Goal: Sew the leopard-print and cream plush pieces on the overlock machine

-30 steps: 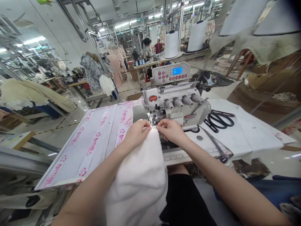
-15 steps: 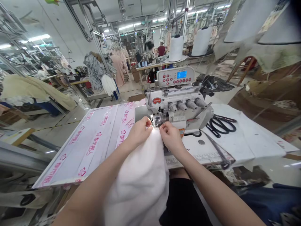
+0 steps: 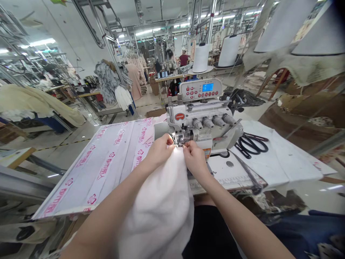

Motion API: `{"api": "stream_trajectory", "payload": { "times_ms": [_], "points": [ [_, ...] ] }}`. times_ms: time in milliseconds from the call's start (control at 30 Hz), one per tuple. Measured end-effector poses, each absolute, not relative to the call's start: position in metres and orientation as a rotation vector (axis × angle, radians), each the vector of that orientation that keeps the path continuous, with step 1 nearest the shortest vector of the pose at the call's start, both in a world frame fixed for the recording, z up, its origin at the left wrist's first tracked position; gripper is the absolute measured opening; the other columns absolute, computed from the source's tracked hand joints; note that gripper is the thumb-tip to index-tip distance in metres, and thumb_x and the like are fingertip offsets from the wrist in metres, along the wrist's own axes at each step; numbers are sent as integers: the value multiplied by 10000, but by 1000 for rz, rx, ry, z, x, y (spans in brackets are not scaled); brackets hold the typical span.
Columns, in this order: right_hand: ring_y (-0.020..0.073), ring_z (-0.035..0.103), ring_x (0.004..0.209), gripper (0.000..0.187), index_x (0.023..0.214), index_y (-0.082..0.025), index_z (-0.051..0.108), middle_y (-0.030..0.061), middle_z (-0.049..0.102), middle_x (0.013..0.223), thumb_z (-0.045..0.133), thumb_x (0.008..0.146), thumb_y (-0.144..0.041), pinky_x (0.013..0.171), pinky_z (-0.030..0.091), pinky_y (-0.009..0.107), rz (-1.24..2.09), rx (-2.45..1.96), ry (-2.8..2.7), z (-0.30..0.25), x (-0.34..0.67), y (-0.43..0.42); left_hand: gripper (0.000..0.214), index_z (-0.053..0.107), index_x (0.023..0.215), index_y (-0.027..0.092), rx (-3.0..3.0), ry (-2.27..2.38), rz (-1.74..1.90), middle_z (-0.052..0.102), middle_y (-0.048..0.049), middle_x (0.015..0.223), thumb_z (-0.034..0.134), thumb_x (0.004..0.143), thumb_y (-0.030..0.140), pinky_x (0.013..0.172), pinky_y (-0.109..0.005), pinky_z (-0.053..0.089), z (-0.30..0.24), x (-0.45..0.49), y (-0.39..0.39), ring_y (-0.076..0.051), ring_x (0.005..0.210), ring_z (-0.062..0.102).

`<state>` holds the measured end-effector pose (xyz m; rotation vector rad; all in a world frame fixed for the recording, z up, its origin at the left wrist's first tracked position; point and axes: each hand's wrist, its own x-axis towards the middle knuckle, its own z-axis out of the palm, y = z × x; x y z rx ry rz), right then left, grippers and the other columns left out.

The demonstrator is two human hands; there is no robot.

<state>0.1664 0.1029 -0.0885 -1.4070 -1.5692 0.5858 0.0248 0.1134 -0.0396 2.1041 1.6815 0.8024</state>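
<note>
- Here we are at the needle: the left hand and right hand both pinch narrow on the edge of a white plush cloth, right up at the presser foot of the overlock machine.
- Most of that cloth sits bunched below the hands, toward the lap; no finished seam shows from here.
- Over to the right, black-handled shears lie untouched on a white sheet on the tabletop.

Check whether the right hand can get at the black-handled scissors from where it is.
Probably yes, once it releases the white fabric at the presser foot. The right hand has the scissors off to its right on a white cloth; the tabletop between looks free.
</note>
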Motion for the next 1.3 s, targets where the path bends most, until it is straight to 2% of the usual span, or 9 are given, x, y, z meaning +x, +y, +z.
{"api": "stream_trajectory", "payload": {
  "times_ms": [167,333,533,633,700,767,933,1033,1300],
  "points": [
    [170,495,550,80,757,-193,485,0,533,581,411,781,-210,530,306,246,566,-1448,-1594,-84,166,109,40,493,754,179,2093,1704,803,586,5,764,498,715,182,614,-265,366,-40,25,116,-152,702,525],
    [169,521,673,139,850,-192,480,24,555,732,368,867,-271,626,369,260,644,-1262,-1521,-99,171,90,25,497,744,181,2103,1676,830,585,18,756,507,722,185,616,-257,370,-44,23,121,-143,706,530],
    [190,511,908,111,852,-190,539,63,536,961,558,791,-281,785,405,286,920,-985,-1591,-144,181,33,84,512,836,200,2147,1677,810,569,16,844,499,764,240,656,-259,379,-44,20,114,-141,777,525],
    [176,510,814,74,759,-186,549,40,533,845,561,787,-253,724,407,274,975,-1003,-1693,-150,182,16,147,507,908,203,2284,1758,741,542,-11,924,491,793,292,702,-272,378,-39,18,100,-160,856,510],
    [157,483,700,200,604,-176,501,12,493,706,571,775,-252,634,388,253,1011,-1010,-1803,-145,184,10,156,504,883,202,2342,1854,606,550,-11,871,472,813,338,681,-283,366,-35,14,93,-169,816,512],
    [141,458,641,278,531,-169,450,-7,457,637,575,768,-244,588,362,237,1080,-1009,-1858,-134,189,7,176,497,814,205,2321,1930,482,559,6,770,450,828,374,635,-282,349,-32,11,89,-167,733,514],
    [141,490,661,185,633,-166,547,-2,540,686,531,803,-238,598,375,227,1427,-918,-1774,-114,206,-6,202,457,770,210,2312,1973,387,558,19,697,409,854,387,584,-269,318,-32,12,89,-168,663,514],
    [155,503,707,218,638,-157,559,15,559,737,516,822,-266,644,384,245,1537,-830,-1705,-120,210,-12,210,435,781,206,2336,2050,298,547,4,655,360,874,379,550,-273,287,-33,17,89,-182,618,509],
    [139,447,658,363,532,-164,412,0,445,656,515,822,-356,605,354,247,1488,-866,-1643,-134,209,-5,201,414,776,196,2389,2076,199,540,-21,655,331,874,350,525,-278,257,-31,24,106,-196,609,513]
  ]
}}
